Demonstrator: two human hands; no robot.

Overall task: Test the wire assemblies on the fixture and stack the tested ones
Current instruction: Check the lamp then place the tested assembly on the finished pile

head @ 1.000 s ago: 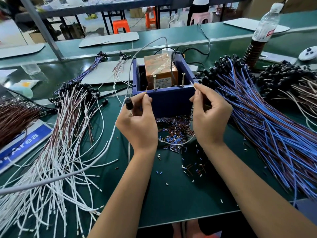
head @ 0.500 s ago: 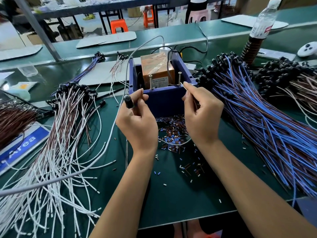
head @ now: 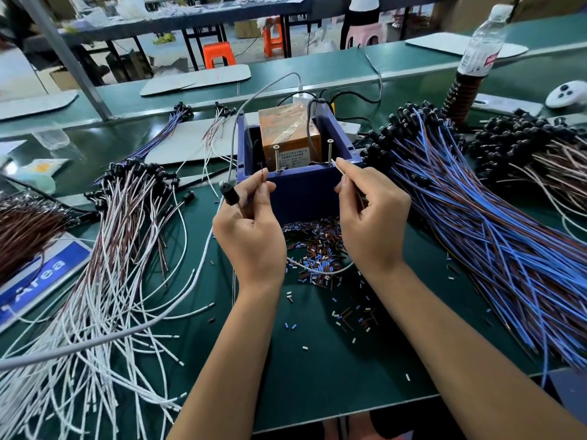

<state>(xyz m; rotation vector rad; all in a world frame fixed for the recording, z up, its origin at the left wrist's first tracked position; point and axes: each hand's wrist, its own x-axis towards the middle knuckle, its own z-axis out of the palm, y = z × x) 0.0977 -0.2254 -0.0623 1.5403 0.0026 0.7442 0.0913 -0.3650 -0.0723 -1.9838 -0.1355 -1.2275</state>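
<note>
The left hand is curled around one wire assembly, its black cap sticking out on the left of the fist while finger and thumb pinch a thin brown lead that stands up toward the left screw post of the blue box. The right hand pinches the white lead end just beside the right screw post; whether bare wire touches metal there I cannot tell. The slack of the white wire loops low between the wrists, over a scatter of cut insulation bits on the green tabletop.

The assembly looks very light and limp, so it will probably sag wherever it is unsupported. The best hold is likely close to each stripped tip, where a short stub stays stiff enough to aim; the cap gives the firmer body to carry it by. The fine bare ends could bend or fray if pressed hard.

A fanned pile of white and brown assemblies lies to the left, and a larger blue and brown pile to the right. A bottle stands far right.
</note>
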